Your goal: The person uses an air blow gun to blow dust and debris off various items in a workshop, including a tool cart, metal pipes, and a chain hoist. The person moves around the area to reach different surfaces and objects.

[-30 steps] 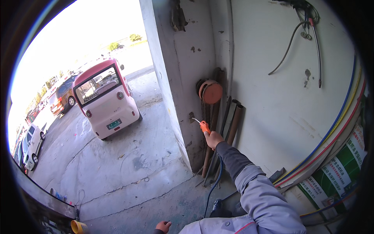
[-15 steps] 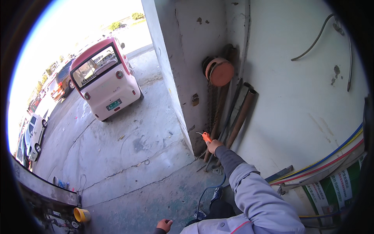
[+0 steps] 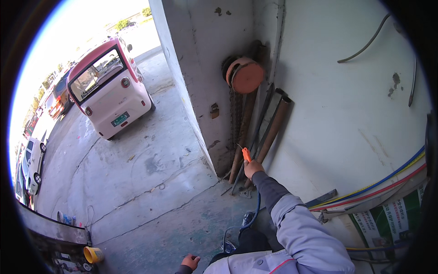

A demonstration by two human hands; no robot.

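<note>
My right hand (image 3: 253, 168) is closed around an orange air blow gun (image 3: 247, 155), its thin bent nozzle pointing up and away. The arm is stretched forward. From below the hand a blue air hose (image 3: 258, 203) hangs down and curves past my shoe. Just beyond the gun, rusty pipes (image 3: 274, 130) and dark bars lean in the wall corner. Above them is a chain hoist (image 3: 247, 76) with a round, faded orange cover and hanging chains (image 3: 236, 116). My left hand (image 3: 190, 261) is low at the bottom edge, fingers curled, with nothing visible in it.
A pink and white small car (image 3: 107, 93) is parked outside, left of the wall pillar (image 3: 194, 86). Blue, yellow and red hoses (image 3: 378, 182) run along the right wall over a green and white printed sheet (image 3: 388, 219). A yellow bucket (image 3: 93, 254) lies at lower left.
My view has swung slightly right, so the surroundings sit further left. My right hand has brought the blow gun rightward, its nozzle now in front of the chains and pipes.
</note>
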